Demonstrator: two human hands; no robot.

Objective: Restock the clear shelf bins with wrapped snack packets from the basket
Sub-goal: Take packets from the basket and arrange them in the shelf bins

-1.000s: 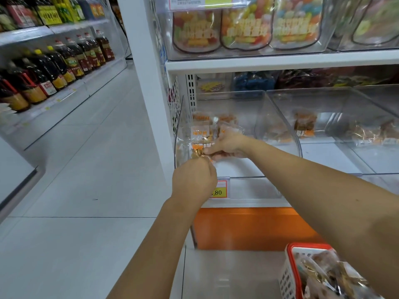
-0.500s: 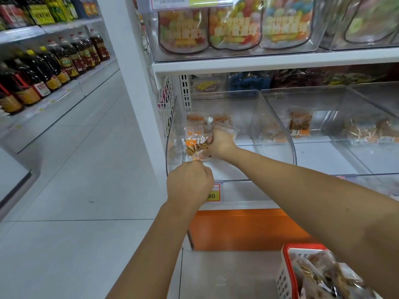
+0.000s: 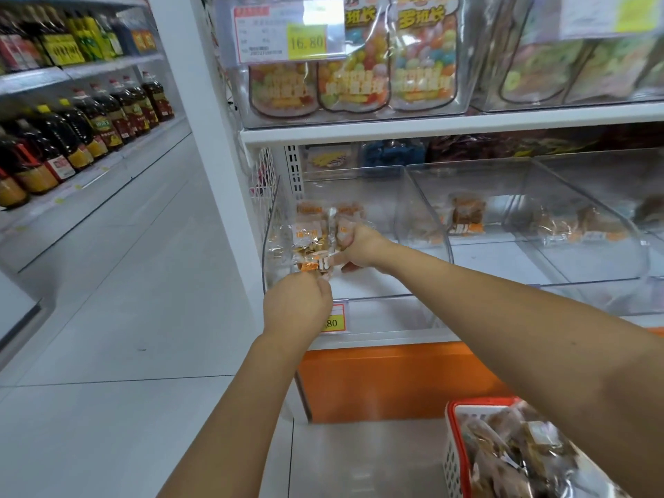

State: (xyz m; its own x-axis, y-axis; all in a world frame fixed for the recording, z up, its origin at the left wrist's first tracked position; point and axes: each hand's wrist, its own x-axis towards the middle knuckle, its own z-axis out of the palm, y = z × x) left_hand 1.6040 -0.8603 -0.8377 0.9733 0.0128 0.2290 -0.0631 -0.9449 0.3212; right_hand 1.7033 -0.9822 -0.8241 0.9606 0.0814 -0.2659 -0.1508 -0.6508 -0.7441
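Observation:
A clear-wrapped snack packet (image 3: 312, 246) with orange print stands upright at the front left of the leftmost clear bin (image 3: 424, 228). My left hand (image 3: 296, 305) pinches its lower edge from in front of the bin. My right hand (image 3: 361, 246) reaches inside the bin and is closed on wrapped packets at the packet's right side. More packets (image 3: 346, 210) lie further back in that bin. The white basket with a red rim (image 3: 453, 418), full of wrapped packets, sits at the bottom right on the floor.
Neighbouring clear bins (image 3: 560, 195) hold a few packets (image 3: 467, 217). The shelf above carries candy bags (image 3: 354, 84) and a yellow price tag (image 3: 307, 41). Oil bottles (image 3: 82, 134) line shelves across the aisle at left. An orange base panel (image 3: 388, 379) runs under the shelf.
The packet was lifted from low at the bin's front and now stands taller between both hands. My right hand moved a little up. The camera swung left and upward.

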